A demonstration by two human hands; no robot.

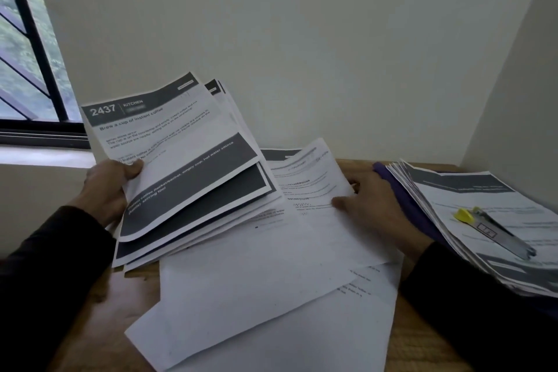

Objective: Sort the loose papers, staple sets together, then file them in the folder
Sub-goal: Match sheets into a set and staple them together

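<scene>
My left hand [107, 187] grips a fanned bundle of printed sheets [181, 166] by its left edge, lifted off the desk; the top sheet reads "2437 KITCHEN". My right hand [377, 208] pinches the right edge of a loose printed sheet [305, 187] in the middle, thumb on top. Under it lie several loose white papers [271, 296], spread over the desk. On the right a purple folder [404, 199] holds a thick stack of papers [483, 208]. A silver stapler with a yellow end [495, 228] lies on that stack.
The wooden desk [99, 326] stands in a corner, with white walls behind and to the right. A window with black bars [30, 54] and its sill are at the left.
</scene>
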